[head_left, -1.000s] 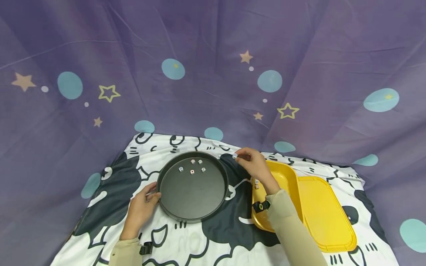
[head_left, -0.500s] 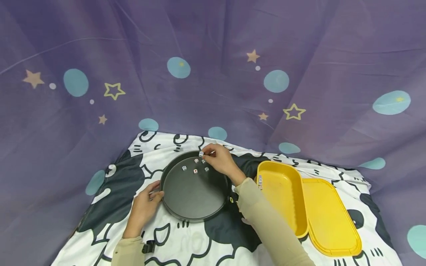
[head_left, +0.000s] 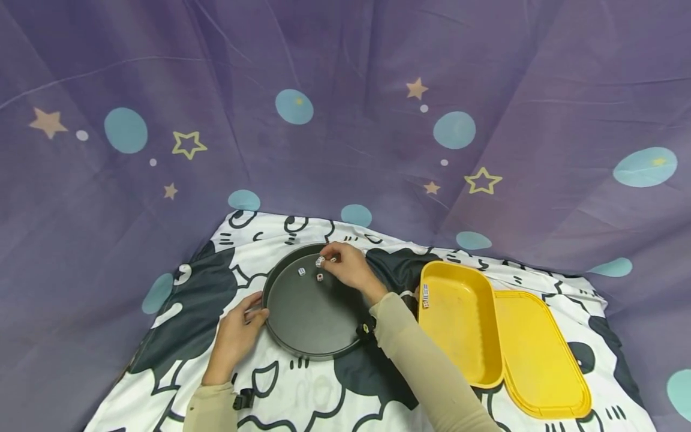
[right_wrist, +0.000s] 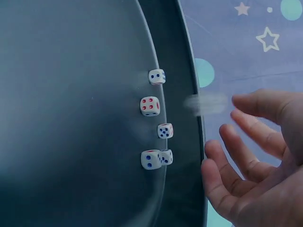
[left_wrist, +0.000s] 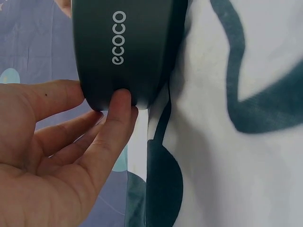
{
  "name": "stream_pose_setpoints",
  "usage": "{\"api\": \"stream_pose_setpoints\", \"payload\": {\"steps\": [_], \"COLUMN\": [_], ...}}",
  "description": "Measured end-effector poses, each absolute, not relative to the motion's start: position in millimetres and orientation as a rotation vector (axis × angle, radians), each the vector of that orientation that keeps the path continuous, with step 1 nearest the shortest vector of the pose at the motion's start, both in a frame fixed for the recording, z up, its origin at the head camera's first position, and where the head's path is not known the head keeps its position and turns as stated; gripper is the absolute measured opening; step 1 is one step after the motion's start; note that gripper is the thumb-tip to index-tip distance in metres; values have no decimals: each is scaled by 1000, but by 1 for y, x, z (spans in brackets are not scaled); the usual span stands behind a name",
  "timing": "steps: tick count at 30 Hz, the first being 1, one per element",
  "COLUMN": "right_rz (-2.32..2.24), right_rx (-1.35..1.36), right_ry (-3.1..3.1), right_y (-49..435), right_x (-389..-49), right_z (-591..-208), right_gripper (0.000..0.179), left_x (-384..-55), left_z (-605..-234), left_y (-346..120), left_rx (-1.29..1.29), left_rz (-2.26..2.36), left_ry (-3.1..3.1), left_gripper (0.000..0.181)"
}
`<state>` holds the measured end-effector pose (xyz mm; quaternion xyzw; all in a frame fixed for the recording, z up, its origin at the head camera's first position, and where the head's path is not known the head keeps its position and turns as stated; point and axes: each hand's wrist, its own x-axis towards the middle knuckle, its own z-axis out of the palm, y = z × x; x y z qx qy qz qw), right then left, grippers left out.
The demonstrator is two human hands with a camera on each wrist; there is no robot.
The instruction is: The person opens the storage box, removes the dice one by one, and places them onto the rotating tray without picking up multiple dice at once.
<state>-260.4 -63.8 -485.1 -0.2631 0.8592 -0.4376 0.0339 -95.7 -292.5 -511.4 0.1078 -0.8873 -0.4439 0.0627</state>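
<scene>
A round dark-grey pan (head_left: 315, 318) marked "ecoco" lies on the cloth. My left hand (head_left: 237, 333) holds its left edge, with fingertips (left_wrist: 122, 97) at the rim and on the outer wall. Over the pan's far side is my right hand (head_left: 351, 267). In the right wrist view, its fingers are spread and relaxed, and a blurred white die (right_wrist: 207, 104) is in the air just off the fingertips. Several dice lie in the pan near the far wall, among them one with red pips (right_wrist: 150, 106) and one with blue pips (right_wrist: 151, 160).
To the right stands a yellow plastic box (head_left: 459, 324), with several dice (head_left: 425, 296) in a row along its left wall. A flat yellow lid (head_left: 545, 354) lies beside it. A patterned cloth (head_left: 302, 396) covers the table, and a purple curtain (head_left: 324, 150) hangs behind.
My right hand has moved left from above the yellow box to over the pan, carrying a die, and its fingers have let the die go. My left hand stays at the pan's edge.
</scene>
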Motion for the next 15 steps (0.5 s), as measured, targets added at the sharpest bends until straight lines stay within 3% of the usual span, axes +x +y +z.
{"api": "stream_pose_setpoints", "payload": {"steps": [7,15], "right_rz": [-1447,-1454], "right_rx": [-778,-679], "right_ry": [2679,2781], "right_y": [-33,50], "right_x": [-261,-257], "right_z": [-470,-446], "right_gripper": [17,18], "left_x": [-96,-96], "left_z": [-511,-510], "left_y": [-292,-291], "left_rx": [328,344], "left_rz": [-1337,-1336], "left_ry": [-2695,-2710], "left_gripper": [47,48]}}
